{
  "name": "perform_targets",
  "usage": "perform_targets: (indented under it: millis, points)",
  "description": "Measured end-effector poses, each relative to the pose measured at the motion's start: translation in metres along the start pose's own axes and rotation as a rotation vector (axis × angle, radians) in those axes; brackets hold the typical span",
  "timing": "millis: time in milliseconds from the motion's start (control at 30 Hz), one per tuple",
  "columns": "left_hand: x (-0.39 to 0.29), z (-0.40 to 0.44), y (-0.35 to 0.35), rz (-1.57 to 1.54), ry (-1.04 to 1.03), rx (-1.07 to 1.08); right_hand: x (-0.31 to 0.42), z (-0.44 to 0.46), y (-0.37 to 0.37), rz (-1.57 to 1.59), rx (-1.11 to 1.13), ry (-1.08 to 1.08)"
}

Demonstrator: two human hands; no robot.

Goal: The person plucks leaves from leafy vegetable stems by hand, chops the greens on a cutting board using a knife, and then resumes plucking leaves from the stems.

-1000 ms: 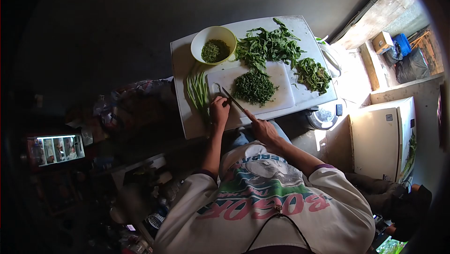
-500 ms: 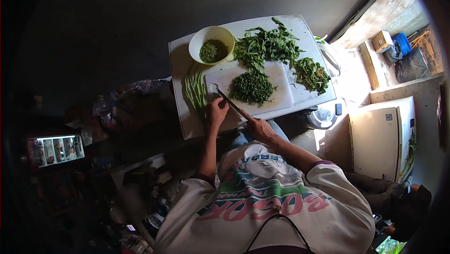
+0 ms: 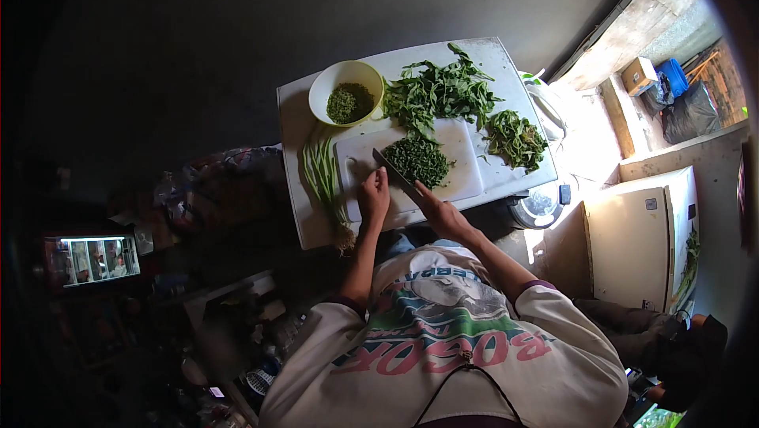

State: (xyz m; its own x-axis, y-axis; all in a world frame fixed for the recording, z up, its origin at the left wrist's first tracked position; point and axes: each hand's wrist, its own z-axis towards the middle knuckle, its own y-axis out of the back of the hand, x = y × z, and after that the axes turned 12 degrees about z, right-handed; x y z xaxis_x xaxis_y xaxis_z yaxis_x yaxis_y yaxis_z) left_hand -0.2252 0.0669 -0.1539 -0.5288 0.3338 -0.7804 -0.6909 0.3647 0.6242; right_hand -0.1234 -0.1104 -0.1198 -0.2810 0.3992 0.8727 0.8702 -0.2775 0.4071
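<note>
My right hand (image 3: 439, 212) is closed around the handle of a knife (image 3: 401, 178). Its dark blade slants up and left, beside a heap of finely chopped greens (image 3: 417, 162) on the white cutting board (image 3: 462, 141). Close against the blade is my left hand (image 3: 373, 195), fingers curled in; whether they grip the blade or something small is hidden. Left of the board lies a bunch of spring onions (image 3: 320, 171), roots toward me.
A pale yellow bowl (image 3: 322, 98) holds chopped greens at the table's (image 3: 512, 96) far left. Loose leaves (image 3: 447, 88) lie behind the board, and a smaller leafy pile (image 3: 515, 140) sits to its right. Beyond the table stands a white fridge (image 3: 630, 226).
Both hands and the knife have shifted right and away from me across the board, bringing the blade closer to the chopped heap. The spring onion roots are now uncovered. The view has shifted slightly.
</note>
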Motion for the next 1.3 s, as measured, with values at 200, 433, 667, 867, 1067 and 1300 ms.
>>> perform_targets:
  millis: [200, 433, 667, 867, 1067, 1300]
  points:
    - [-0.006, 0.007, 0.009, 0.063, -0.058, -0.108, -0.004, 0.007, 0.058, -0.050, -0.104, 0.067]
    - [-0.028, 0.010, -0.011, 0.015, 0.043, -0.035, -0.031, 0.041, 0.118, -0.280, -0.128, 0.288]
    - [-0.047, 0.017, -0.031, 0.031, -0.042, -0.031, -0.070, 0.061, 0.129, -0.310, -0.083, 0.398]
    - [-0.054, 0.025, -0.041, 0.076, -0.077, 0.005, -0.070, 0.063, 0.129, -0.346, -0.097, 0.426]
    - [-0.047, 0.047, -0.065, -0.049, -0.109, 0.041, -0.072, 0.083, 0.143, -0.307, -0.034, 0.485]
    - [-0.083, 0.097, -0.083, 0.115, -0.149, 0.104, -0.059, 0.152, 0.147, -0.030, -0.274, 0.258]
